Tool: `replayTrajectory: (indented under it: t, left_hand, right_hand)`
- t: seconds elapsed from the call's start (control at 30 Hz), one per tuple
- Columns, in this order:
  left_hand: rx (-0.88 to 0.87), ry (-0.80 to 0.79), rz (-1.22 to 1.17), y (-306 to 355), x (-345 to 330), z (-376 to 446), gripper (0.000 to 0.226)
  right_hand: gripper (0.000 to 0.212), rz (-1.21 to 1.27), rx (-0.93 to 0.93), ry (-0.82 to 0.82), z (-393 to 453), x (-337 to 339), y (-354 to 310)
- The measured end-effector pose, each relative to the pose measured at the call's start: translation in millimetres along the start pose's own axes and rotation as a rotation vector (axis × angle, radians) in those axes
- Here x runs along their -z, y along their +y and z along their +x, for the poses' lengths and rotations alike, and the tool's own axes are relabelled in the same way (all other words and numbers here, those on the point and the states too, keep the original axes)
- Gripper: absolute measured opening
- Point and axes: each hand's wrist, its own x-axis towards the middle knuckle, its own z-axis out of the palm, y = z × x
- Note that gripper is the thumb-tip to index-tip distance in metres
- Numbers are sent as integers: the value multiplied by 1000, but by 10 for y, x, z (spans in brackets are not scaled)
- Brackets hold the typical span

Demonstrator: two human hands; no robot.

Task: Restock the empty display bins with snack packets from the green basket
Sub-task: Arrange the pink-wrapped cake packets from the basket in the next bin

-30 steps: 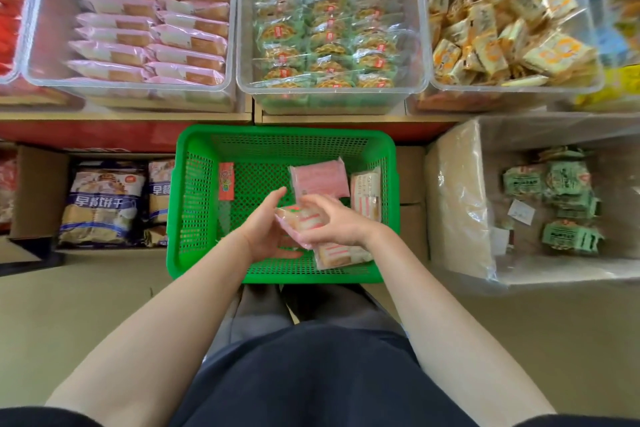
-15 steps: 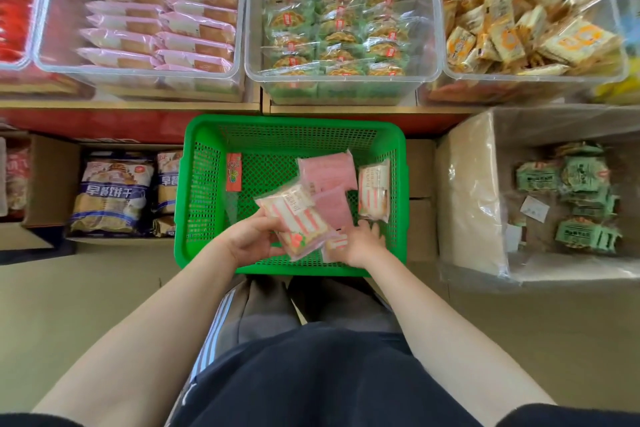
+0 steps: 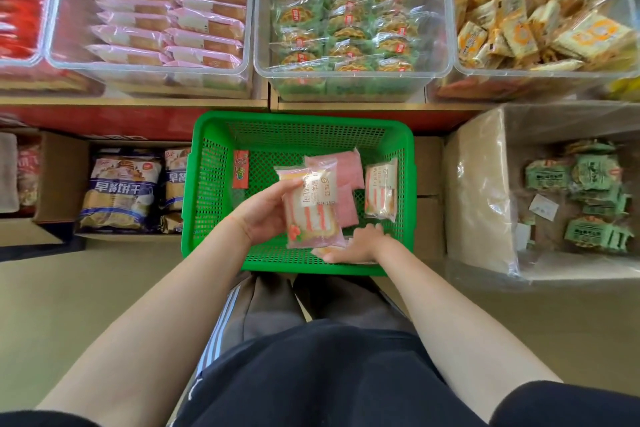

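The left hand [image 3: 265, 215] grips a pink sandwich packet [image 3: 311, 206] by its left edge, thumb across the top corner, and holds it lifted over the green basket [image 3: 211, 184]. The right hand [image 3: 356, 243] lies low at the basket's near right corner, fingers reaching down onto another packet [image 3: 327, 250] on the mesh floor; whether it has closed on that one I cannot tell. Two more lie deeper in: a pink packet face down [image 3: 341, 172] and a striped one [image 3: 381, 189] against the right wall.

These look light and soft, filled bread in slick film, so squeezing the middle would likely crush them. The sealed ends or long edges seem the better place to pinch, and the film may slide if several are stacked in one hand.

The basket sits on a tan floor in front of the person's knees. Above it, on a wooden shelf, stand clear bins: the pink-packet bin [image 3: 152, 24] directly ahead-left holds neat rows of similar goods, then a green-wrapped bin [image 3: 346, 21] and a yellow-wrapped bin [image 3: 540, 10]. Cardboard boxes [image 3: 62, 177] flank the basket.
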Motion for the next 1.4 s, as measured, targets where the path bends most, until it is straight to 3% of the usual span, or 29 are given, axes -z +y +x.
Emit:
replayTrajectory:
  t: [0.1, 0.23, 0.33, 0.43, 0.5, 0.67, 0.8, 0.93, 1.07, 1.23, 1.4]
  left_hand:
    - [-32, 234, -17, -6, 41, 27, 21]
    - [-79, 321, -197, 11, 188, -18, 9]
    - [-182, 234, -284, 70, 267, -109, 28]
    - [-272, 122, -305, 168, 327, -185, 67]
    - [-282, 71, -269, 260, 359, -243, 79]
    - [-253, -14, -148, 521, 435, -455, 69]
    - [-242, -49, -68, 707, 612, -604, 71]
    - [-196, -153, 175, 889, 857, -878, 63]
    - [-95, -331, 338, 1099, 1091, -1158, 58]
    - [-195, -167, 65, 1475, 1448, -1377, 57]
    - [-337, -5, 120, 1960, 1805, -1647, 47]
  right_hand:
    - [129, 170, 39, -35, -11, 15, -39]
    - [112, 455, 91, 46, -114, 98, -26]
    - [117, 571, 104, 130, -159, 185, 42]
    - [128, 900, 206, 133, -331, 335, 21]
    - [133, 1127, 310, 90, -482, 444, -66]
    - [98, 1544, 585, -12, -749, 698, -378]
    - [86, 1676, 622, 61, -909, 878, -777]
    - [49, 1940, 703, 96, -1026, 1026, -1167]
    - [50, 1882, 764, 146, -1105, 1152, -1723]
    - [67, 1806, 771, 271, -1178, 1302, -2417]
    - [55, 1670, 588, 360, -1244, 1429, -2922]
